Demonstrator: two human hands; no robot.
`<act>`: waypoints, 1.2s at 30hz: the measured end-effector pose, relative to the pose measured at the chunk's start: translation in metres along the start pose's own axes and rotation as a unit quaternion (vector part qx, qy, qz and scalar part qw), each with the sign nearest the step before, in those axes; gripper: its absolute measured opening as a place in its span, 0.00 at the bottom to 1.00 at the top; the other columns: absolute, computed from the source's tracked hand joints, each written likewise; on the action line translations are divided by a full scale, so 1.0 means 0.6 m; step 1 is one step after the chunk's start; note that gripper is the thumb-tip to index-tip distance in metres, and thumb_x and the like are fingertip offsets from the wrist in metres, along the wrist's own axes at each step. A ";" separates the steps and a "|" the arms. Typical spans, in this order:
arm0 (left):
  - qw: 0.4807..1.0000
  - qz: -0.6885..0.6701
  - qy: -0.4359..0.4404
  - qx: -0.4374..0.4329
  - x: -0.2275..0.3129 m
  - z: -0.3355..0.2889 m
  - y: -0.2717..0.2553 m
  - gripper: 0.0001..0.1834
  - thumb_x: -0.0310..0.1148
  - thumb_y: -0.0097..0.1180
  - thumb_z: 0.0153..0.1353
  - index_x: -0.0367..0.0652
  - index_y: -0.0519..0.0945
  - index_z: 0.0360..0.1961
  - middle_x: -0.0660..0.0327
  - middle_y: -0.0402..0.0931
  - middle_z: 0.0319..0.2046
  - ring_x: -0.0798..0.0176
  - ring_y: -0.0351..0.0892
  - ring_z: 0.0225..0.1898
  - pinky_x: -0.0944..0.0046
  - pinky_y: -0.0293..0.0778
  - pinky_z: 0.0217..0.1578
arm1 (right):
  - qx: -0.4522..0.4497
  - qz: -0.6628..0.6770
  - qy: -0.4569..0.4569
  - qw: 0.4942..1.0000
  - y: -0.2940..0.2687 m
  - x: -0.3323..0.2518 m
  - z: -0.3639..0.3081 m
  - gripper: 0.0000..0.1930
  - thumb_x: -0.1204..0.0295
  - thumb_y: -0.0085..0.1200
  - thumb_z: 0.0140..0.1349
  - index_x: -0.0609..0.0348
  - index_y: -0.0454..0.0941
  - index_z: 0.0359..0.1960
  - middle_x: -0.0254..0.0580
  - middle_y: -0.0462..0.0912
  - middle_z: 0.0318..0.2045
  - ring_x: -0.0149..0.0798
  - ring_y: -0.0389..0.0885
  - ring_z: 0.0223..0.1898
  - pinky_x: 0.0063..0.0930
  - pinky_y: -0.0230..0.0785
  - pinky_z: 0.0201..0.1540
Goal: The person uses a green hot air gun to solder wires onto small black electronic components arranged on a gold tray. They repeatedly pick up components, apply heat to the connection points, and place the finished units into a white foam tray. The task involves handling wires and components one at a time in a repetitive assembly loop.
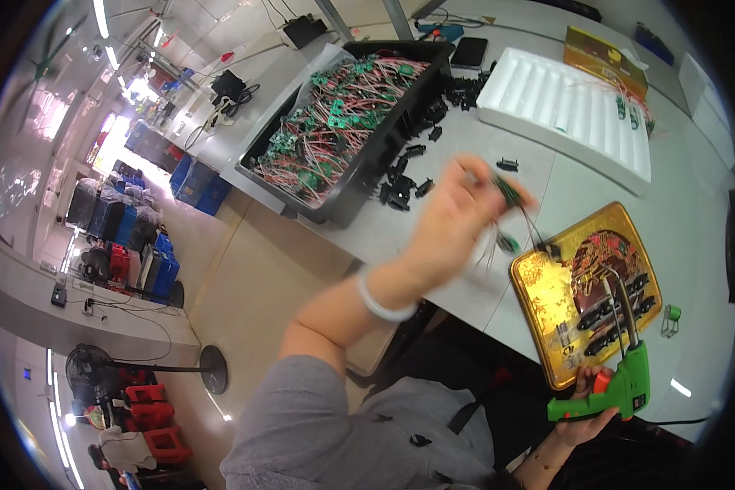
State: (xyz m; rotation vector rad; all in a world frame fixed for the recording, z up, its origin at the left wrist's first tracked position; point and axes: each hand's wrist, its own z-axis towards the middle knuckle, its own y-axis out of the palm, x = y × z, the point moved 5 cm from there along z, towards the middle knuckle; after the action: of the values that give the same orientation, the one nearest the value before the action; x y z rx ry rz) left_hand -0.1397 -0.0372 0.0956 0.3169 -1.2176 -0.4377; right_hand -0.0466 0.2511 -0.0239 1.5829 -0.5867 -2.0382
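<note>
My left hand point(457, 214) is raised over the white table point(457, 147), blurred, pinching a small green circuit board with thin wires point(510, 196) hanging from it. A white bangle sits on that wrist. My right hand point(588, 412) grips a green soldering gun point(608, 390) with an orange trigger; its long metal tip point(621, 298) reaches over a gold tin lid point(584, 290). Several black connector parts point(621, 314) lie in rows on the lid.
A black bin point(384, 131) full of green boards and red wires stands at the back left. Loose black connectors point(408, 175) lie beside it. A white ribbed foam tray point(563, 106) and a gold box point(604, 61) are behind. A small green clip point(671, 318) lies right of the lid.
</note>
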 end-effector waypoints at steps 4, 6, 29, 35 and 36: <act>0.986 0.058 0.141 0.065 0.149 0.131 -0.073 0.08 0.27 0.42 0.57 0.44 0.58 0.36 0.48 0.69 0.38 0.53 0.71 0.39 0.55 0.68 0.42 | 0.015 -0.004 -0.006 1.000 -0.002 -0.006 0.001 0.28 0.50 0.26 0.60 0.66 0.58 0.47 0.46 0.64 0.42 0.39 0.66 0.46 0.33 0.59 0.52; 0.970 0.095 0.194 0.113 0.218 0.197 -0.163 0.06 0.26 0.39 0.58 0.44 0.58 0.36 0.49 0.70 0.36 0.54 0.71 0.37 0.52 0.70 0.41 | 0.013 0.004 0.000 1.000 0.010 -0.003 0.001 0.28 0.51 0.27 0.60 0.67 0.58 0.47 0.46 0.64 0.42 0.39 0.66 0.45 0.32 0.60 0.52; 0.712 0.651 0.196 0.174 0.080 0.475 -0.284 0.09 0.28 0.49 0.47 0.38 0.74 0.31 0.54 0.74 0.31 0.58 0.73 0.35 0.63 0.67 0.37 | 0.112 -0.005 0.006 0.994 0.014 -0.002 -0.004 0.29 0.48 0.33 0.57 0.64 0.60 0.46 0.47 0.67 0.39 0.41 0.69 0.41 0.41 0.64 0.48; 0.693 0.689 0.179 -0.117 -0.185 0.505 -0.020 0.05 0.33 0.55 0.46 0.47 0.80 0.25 0.63 0.76 0.29 0.58 0.72 0.34 0.59 0.64 0.39 | 0.131 0.002 -0.015 0.991 -0.018 -0.018 0.005 0.32 0.46 0.34 0.56 0.67 0.60 0.45 0.48 0.67 0.36 0.41 0.69 0.40 0.41 0.66 0.46; 0.694 0.688 0.182 -0.111 -0.221 0.515 0.009 0.05 0.33 0.55 0.45 0.48 0.80 0.24 0.64 0.76 0.28 0.58 0.70 0.36 0.58 0.62 0.41 | 0.115 0.002 -0.014 0.993 -0.025 -0.027 0.009 0.32 0.45 0.35 0.55 0.65 0.60 0.46 0.48 0.67 0.38 0.41 0.68 0.42 0.43 0.64 0.47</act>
State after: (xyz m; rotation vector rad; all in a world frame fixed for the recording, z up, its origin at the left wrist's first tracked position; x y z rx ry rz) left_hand -0.4686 0.0313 0.0868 -0.7204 -0.7007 0.7793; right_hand -0.0501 0.2730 -0.0196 1.6809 -0.8617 -2.0536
